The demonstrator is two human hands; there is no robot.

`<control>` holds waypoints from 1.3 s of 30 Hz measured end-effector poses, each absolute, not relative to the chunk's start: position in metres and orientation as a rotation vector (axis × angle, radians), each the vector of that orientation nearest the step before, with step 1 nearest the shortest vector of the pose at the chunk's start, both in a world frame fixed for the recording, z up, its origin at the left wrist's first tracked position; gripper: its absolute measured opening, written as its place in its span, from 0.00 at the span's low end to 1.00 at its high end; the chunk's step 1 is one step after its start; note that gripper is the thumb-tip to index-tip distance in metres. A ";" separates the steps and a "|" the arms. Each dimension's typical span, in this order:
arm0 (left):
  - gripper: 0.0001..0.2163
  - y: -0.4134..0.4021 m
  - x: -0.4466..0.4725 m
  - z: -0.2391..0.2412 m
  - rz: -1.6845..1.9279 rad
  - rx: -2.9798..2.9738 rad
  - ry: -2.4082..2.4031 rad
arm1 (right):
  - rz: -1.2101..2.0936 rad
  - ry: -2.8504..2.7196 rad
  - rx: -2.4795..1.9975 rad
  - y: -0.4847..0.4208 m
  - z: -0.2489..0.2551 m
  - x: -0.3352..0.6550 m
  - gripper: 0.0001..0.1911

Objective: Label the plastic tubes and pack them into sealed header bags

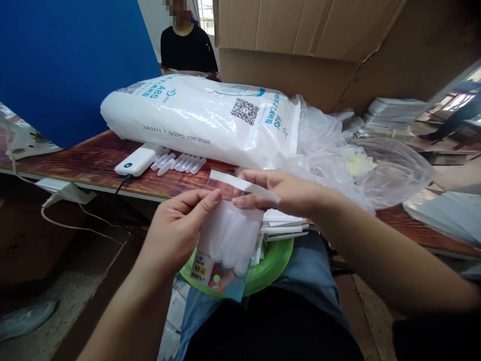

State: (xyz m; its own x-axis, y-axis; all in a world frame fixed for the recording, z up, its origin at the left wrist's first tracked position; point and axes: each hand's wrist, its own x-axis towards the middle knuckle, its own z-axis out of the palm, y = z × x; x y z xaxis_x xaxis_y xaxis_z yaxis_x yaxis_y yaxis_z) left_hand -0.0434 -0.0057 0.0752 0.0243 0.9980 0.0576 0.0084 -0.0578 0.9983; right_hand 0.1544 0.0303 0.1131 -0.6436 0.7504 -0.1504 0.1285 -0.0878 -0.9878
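A clear plastic bag [229,235] hangs between my two hands over my lap, its printed label at the lower left. Several frosted white plastic tubes lie side by side inside it. My left hand [180,225] is closed, pinching the bag's upper left edge between thumb and fingers. Closed at the upper right of the bag is my right hand [274,193], its thumb and fingertips near the opening. A white strip [240,183] runs slantwise across the right fingers along the bag's flap. Below the bag sits a green bowl [280,265] holding white strips [283,229].
Across the wooden table [158,188] lies a large white printed sack [195,120]. Before it are a white power bank [139,159] with a cable and several loose tubes [188,164]. Crumpled clear bags [323,160] and stacked packets [436,215] stand right. A person [188,47] is behind.
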 end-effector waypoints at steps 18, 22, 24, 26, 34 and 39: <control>0.12 -0.011 0.012 0.038 0.883 1.050 1.038 | 1.399 -1.480 -0.984 -0.042 0.045 0.198 0.11; 0.11 -0.011 0.018 0.034 0.865 0.951 1.038 | 1.339 -1.512 -1.064 -0.046 0.045 0.205 0.10; 0.12 -0.010 0.020 0.034 0.871 0.933 1.066 | 1.137 -1.508 -1.150 -0.048 0.047 0.207 0.09; 0.13 -0.008 0.022 0.034 0.867 0.936 1.082 | 0.995 -1.480 -1.211 -0.049 0.049 0.209 0.07; 0.12 -0.002 0.036 0.034 0.812 0.847 1.041 | 1.197 -1.394 -1.264 -0.046 0.046 0.216 0.10; 0.13 -0.002 0.040 0.038 0.877 0.895 1.066 | 1.176 -1.041 -1.160 -0.047 0.034 0.219 0.11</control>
